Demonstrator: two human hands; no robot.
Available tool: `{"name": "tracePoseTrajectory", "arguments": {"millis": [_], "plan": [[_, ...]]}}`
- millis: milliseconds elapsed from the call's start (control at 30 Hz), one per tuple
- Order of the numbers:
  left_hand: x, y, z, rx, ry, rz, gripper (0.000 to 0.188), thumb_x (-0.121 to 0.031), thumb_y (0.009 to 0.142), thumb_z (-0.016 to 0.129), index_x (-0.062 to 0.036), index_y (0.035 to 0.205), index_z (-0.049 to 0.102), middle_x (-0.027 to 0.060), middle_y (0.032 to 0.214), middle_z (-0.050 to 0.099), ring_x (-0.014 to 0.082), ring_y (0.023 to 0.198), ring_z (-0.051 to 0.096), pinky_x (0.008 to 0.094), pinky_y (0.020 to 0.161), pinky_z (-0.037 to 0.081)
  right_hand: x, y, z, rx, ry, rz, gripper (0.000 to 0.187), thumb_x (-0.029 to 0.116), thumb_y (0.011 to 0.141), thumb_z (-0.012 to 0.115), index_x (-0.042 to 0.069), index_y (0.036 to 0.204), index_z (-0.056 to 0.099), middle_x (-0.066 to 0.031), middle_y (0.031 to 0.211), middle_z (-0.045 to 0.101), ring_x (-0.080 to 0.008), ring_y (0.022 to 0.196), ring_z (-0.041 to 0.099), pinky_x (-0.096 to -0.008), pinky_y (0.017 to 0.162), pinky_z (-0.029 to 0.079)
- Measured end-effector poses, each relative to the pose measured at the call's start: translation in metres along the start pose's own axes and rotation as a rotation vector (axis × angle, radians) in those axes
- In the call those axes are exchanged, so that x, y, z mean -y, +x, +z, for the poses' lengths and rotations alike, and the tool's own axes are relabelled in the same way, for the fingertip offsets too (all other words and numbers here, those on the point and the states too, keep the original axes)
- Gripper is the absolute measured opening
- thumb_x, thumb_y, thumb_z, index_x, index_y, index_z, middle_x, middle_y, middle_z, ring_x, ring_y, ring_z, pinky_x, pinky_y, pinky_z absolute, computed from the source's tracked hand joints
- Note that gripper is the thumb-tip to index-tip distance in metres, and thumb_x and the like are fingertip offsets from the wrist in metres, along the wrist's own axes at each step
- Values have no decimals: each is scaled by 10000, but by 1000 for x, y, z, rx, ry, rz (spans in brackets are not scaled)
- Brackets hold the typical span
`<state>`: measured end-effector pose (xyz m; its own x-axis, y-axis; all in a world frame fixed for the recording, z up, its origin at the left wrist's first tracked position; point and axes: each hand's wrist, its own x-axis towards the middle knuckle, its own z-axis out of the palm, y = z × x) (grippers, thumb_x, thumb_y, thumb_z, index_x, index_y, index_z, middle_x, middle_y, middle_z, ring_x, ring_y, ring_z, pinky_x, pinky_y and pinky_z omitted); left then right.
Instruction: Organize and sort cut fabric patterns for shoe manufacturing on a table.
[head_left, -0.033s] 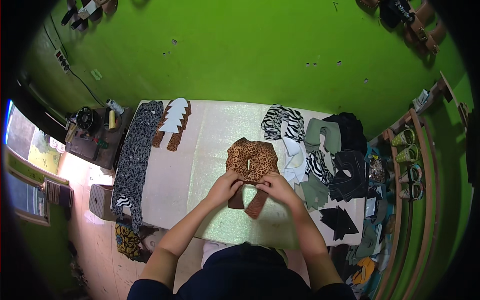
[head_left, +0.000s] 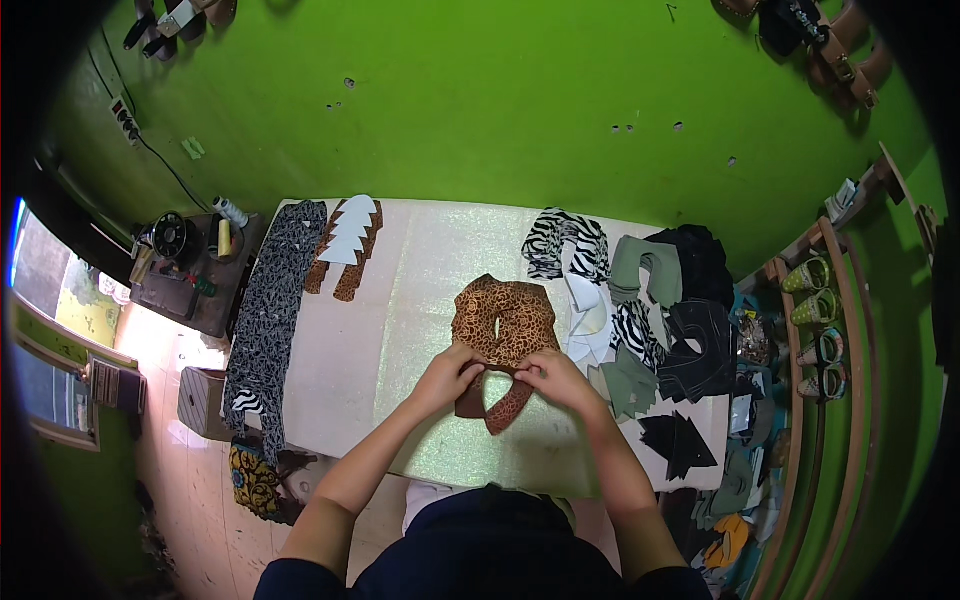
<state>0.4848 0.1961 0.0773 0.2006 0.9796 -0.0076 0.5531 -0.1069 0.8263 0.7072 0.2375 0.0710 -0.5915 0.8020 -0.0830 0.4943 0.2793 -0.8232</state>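
A leopard-print cut piece of material (head_left: 525, 318), brown with dark spots and a narrow slit in its middle, lies near the centre of the table. My left hand (head_left: 450, 378) pinches its near edge left of the middle. Just to the right, my right hand (head_left: 553, 377) grips the same edge between thumb and fingers. Below the hands, two strips hang toward me: the left one shows a plain brown side, while the right one (head_left: 508, 408) shows spots. Whether one piece or several are held together, I cannot tell.
Zebra-print pieces (head_left: 565, 240), green pieces (head_left: 632, 385) and black pieces (head_left: 697, 350) lie to the right on the table (head_left: 340, 370). At the left are a dark patterned strip (head_left: 268, 320) and a white jagged piece (head_left: 350, 232) over leopard-print material. A rack with sandals (head_left: 815, 306) stands right.
The right hanging strip has shifted slightly left and turned, with its spots showing more clearly. Both hands keep nearly the same place and grip.
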Motion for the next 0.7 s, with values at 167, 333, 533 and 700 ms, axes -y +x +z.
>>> {"name": "tracePoseTrajectory", "arguments": {"millis": [167,333,533,700], "plan": [[28,-19,25,94,-107,-183,167,-126,802,608,-11,922,616,154,854,610,287,791,601,343,731,467,-33,-20,14,150,108,147,188,206,802,628,24,847,617,-41,618,552,-132,596,513,-268,579,418],[31,-16,51,7,-36,-192,205,-105,833,540,-4,1005,586,193,952,601,324,878,589,366,777,461,-45,-25,21,-94,-52,177,153,162,811,592,34,894,612,-98,795,591,-203,768,556,-312,699,438],[25,-23,71,-68,308,27,373,-139,840,499,8,1182,485,181,1284,442,323,1141,459,373,964,365,-45,-36,62,-473,-405,95,338,126,823,513,37,1149,508,-154,1161,502,-330,1101,456,-425,926,363],[39,-38,102,43,616,215,567,-280,863,484,-20,1340,320,150,1407,297,284,1295,289,398,1058,229,-54,-51,98,-264,-623,12,492,230,864,485,85,1321,376,-109,1403,306,-260,1296,292,-471,1035,243]]}}
